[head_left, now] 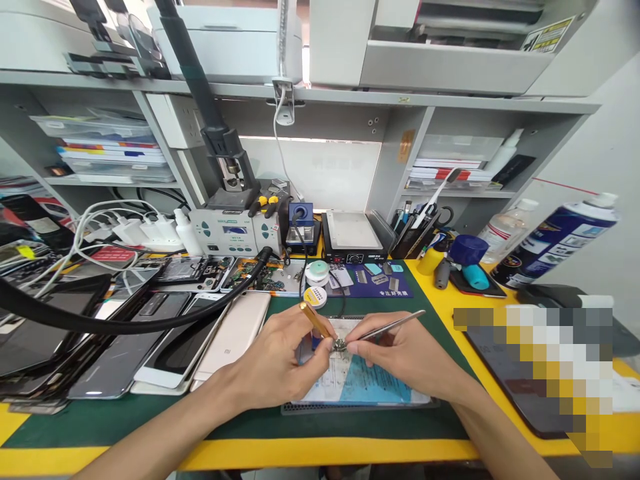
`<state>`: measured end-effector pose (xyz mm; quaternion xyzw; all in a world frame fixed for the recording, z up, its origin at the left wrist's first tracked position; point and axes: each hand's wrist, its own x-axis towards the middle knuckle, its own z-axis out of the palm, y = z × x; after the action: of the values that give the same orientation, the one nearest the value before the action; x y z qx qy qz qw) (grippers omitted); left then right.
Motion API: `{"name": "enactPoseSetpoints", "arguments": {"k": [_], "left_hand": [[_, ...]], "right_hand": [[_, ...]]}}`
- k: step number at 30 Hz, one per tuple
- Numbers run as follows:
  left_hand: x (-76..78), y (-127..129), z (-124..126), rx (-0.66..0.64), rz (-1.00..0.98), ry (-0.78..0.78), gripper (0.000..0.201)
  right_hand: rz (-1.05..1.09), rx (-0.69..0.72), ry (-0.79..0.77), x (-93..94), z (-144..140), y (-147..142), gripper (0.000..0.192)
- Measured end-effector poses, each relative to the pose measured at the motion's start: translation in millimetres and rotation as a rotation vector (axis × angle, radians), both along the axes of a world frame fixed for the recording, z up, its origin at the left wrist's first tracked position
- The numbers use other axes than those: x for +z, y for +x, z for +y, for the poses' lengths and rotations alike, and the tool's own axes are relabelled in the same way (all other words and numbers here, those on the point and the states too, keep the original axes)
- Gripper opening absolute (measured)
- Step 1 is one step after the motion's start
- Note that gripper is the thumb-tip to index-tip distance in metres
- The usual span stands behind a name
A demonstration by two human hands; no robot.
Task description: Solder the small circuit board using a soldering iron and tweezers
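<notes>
Left hand: the left hand [280, 363] pinches a gold-handled tool [316, 321], tip down on a small round part [340, 345].
Right hand: the right hand [395, 353] grips tweezers [395, 325], tips meeting the same part.
Under the grip: an opened phone [350, 380] on the green mat [150, 417].
Left of the grip: a white phone [235, 333], stacked handsets, a black hose [125, 325].
Behind: solder spools [317, 272].
Pen holder [410, 240]: pens and brushes.
</notes>
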<state>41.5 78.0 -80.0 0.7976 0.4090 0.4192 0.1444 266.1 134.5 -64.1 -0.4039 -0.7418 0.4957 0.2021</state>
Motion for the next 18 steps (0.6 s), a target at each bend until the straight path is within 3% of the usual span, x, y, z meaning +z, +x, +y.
{"name": "enactPoseSetpoints", "arguments": {"k": [18], "left_hand": [[-1.5,0.6,-0.9,0.010,-0.018,-0.019,0.012]], "right_hand": [[0.009,0.013,0.017,-0.1,0.8,-0.7,0.021]]}}
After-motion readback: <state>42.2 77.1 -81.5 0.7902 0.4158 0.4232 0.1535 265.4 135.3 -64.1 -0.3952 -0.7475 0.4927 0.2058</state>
